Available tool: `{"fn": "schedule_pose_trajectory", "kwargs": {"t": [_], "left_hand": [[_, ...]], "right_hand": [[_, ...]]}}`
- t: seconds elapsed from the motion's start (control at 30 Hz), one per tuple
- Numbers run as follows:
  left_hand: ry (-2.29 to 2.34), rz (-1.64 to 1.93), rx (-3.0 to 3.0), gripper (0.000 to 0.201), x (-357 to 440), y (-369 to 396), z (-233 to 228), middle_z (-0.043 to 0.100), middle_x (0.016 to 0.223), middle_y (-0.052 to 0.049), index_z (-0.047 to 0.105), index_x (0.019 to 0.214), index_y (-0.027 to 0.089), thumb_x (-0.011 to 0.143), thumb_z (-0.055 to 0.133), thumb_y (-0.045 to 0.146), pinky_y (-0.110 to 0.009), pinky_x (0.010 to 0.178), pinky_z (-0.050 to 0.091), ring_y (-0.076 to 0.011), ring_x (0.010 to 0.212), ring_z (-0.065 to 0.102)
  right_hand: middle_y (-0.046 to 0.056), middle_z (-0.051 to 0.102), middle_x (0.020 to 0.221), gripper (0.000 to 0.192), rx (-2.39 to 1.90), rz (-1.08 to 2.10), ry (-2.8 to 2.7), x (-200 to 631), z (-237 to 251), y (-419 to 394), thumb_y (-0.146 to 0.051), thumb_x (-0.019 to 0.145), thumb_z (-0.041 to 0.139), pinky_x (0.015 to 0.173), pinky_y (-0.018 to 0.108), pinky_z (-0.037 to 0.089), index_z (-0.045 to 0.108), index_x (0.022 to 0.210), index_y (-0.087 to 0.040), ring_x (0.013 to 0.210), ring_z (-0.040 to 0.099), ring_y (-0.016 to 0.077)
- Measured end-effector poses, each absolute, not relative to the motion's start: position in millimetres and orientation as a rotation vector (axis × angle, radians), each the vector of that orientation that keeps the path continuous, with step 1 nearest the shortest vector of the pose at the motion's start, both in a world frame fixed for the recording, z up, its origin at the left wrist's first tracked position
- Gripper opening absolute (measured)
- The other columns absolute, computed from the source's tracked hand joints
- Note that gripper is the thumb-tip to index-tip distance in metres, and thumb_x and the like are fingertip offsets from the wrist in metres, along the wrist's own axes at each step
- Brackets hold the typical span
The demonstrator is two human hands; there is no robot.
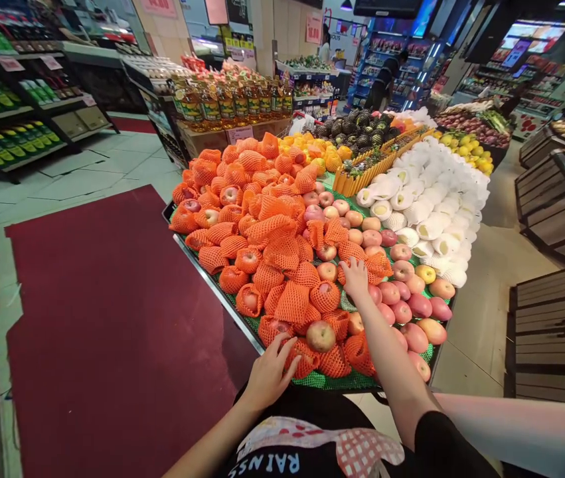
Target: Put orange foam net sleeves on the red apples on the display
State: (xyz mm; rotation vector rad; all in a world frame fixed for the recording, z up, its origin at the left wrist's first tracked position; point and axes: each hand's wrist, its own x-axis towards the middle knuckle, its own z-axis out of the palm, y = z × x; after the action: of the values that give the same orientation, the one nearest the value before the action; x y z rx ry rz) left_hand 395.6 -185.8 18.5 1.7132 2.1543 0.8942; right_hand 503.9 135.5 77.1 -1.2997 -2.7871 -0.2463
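Note:
My left hand rests at the front edge of the fruit display, fingers apart, its tips touching an apple in an orange foam net. A bare apple sits just beyond those fingers. Farther in, my right hand reaches over the pile with its fingers spread against an orange foam net; whether its fingertips grip the net is hard to see. A reddish bare apple lies just left of that hand. Many more netted apples are heaped to the left, and loose apples lie to the right.
White-wrapped fruit fills the display's right side, beyond a yellow slatted divider. Dark green produce and oil bottles stand behind. A dark red mat covers the floor at left. A person bends near the far shelves.

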Motion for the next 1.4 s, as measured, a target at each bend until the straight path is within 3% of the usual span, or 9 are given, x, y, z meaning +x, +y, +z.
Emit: {"fn": "schedule_pose_trajectory", "kwargs": {"t": [0.27, 0.5, 0.63, 0.73, 0.87, 1.0, 1.17, 1.3, 1.4], "left_hand": [[2.331, 1.040, 1.625, 0.031, 383, -200, 21, 0.063, 0.131, -0.012, 0.066, 0.125, 0.024, 0.102, 0.048, 0.031, -0.040, 0.097, 0.061, -0.0267, 0.122, 0.062], [2.364, 1.009, 1.765, 0.026, 369, -170, 42, 0.049, 0.153, -0.012, 0.075, 0.116, 0.026, 0.097, 0.057, 0.026, -0.058, 0.113, 0.046, -0.0370, 0.142, 0.042], [2.250, 0.978, 1.929, 0.021, 358, -147, 48, 0.059, 0.147, -0.008, 0.078, 0.099, 0.025, 0.096, 0.057, 0.024, -0.058, 0.109, 0.049, -0.0355, 0.136, 0.052], [2.172, 1.178, 1.997, 0.025, 353, -135, 54, 0.072, 0.127, -0.009, 0.075, 0.112, 0.026, 0.097, 0.054, 0.025, -0.053, 0.103, 0.054, -0.0303, 0.120, 0.064], [2.069, 1.304, 2.098, 0.034, 350, -120, 59, 0.073, 0.128, -0.010, 0.069, 0.128, 0.025, 0.099, 0.051, 0.028, -0.049, 0.103, 0.055, -0.0284, 0.118, 0.066], [2.110, 0.951, 2.130, 0.046, 348, -104, 48, 0.062, 0.145, -0.012, 0.062, 0.139, 0.024, 0.094, 0.059, 0.027, -0.054, 0.108, 0.051, -0.0341, 0.133, 0.057], [2.063, 0.558, 2.267, 0.089, 344, -103, 22, 0.029, 0.169, -0.015, 0.041, 0.156, 0.032, 0.076, 0.075, 0.012, -0.065, 0.118, 0.035, -0.0425, 0.155, 0.027], [1.816, 0.594, 2.325, 0.088, 318, -106, 26, 0.024, 0.170, -0.016, 0.035, 0.159, 0.033, 0.082, 0.078, 0.031, -0.066, 0.118, 0.033, -0.0433, 0.155, 0.024], [1.803, 0.817, 2.259, 0.072, 279, -93, 46, 0.025, 0.169, -0.019, 0.038, 0.157, 0.026, 0.093, 0.065, 0.043, -0.063, 0.118, 0.036, -0.0429, 0.156, 0.019]], "right_hand": [[0.022, 0.042, 0.151, 0.079, -1.222, -0.195, -2.885, 503, 74, 161, -0.009, 0.064, 0.078, 0.109, 0.052, 0.027, 0.056, 0.140, -0.017, 0.134, 0.037, 0.0401], [0.018, 0.016, 0.166, 0.095, -1.240, -0.001, -2.551, 533, 97, 124, -0.031, 0.075, 0.077, 0.112, 0.058, 0.029, 0.031, 0.158, -0.028, 0.149, 0.022, 0.0432], [0.018, 0.046, 0.150, 0.069, -1.053, 0.377, -2.155, 561, 124, 76, -0.045, 0.082, 0.071, 0.115, 0.060, 0.033, 0.051, 0.144, -0.023, 0.140, 0.042, 0.0385], [0.013, 0.068, 0.124, 0.049, -0.999, 0.905, -1.937, 572, 124, 37, -0.049, 0.086, 0.071, 0.105, 0.052, 0.048, 0.063, 0.127, -0.024, 0.117, 0.064, 0.0311], [0.010, 0.077, 0.109, 0.040, -0.997, 1.438, -1.713, 567, 99, -6, -0.058, 0.086, 0.068, 0.090, 0.044, 0.058, 0.072, 0.107, -0.023, 0.104, 0.072, 0.0303], [0.010, 0.076, 0.116, 0.036, -1.156, 1.203, -1.821, 554, 72, -36, -0.053, 0.089, 0.065, 0.095, 0.046, 0.056, 0.074, 0.109, -0.024, 0.110, 0.069, 0.0309], [0.009, 0.068, 0.137, 0.041, -1.243, 0.912, -2.133, 547, 47, -61, -0.035, 0.092, 0.061, 0.116, 0.055, 0.042, 0.067, 0.132, -0.029, 0.131, 0.059, 0.0326], [0.009, 0.065, 0.143, 0.046, -1.270, 0.797, -2.023, 551, 36, -75, -0.037, 0.091, 0.063, 0.119, 0.056, 0.040, 0.064, 0.136, -0.029, 0.136, 0.056, 0.0336], [0.011, 0.067, 0.139, 0.044, -1.317, 0.711, -1.880, 558, 37, -89, -0.041, 0.089, 0.065, 0.117, 0.058, 0.042, 0.067, 0.131, -0.027, 0.134, 0.058, 0.0348]]}}
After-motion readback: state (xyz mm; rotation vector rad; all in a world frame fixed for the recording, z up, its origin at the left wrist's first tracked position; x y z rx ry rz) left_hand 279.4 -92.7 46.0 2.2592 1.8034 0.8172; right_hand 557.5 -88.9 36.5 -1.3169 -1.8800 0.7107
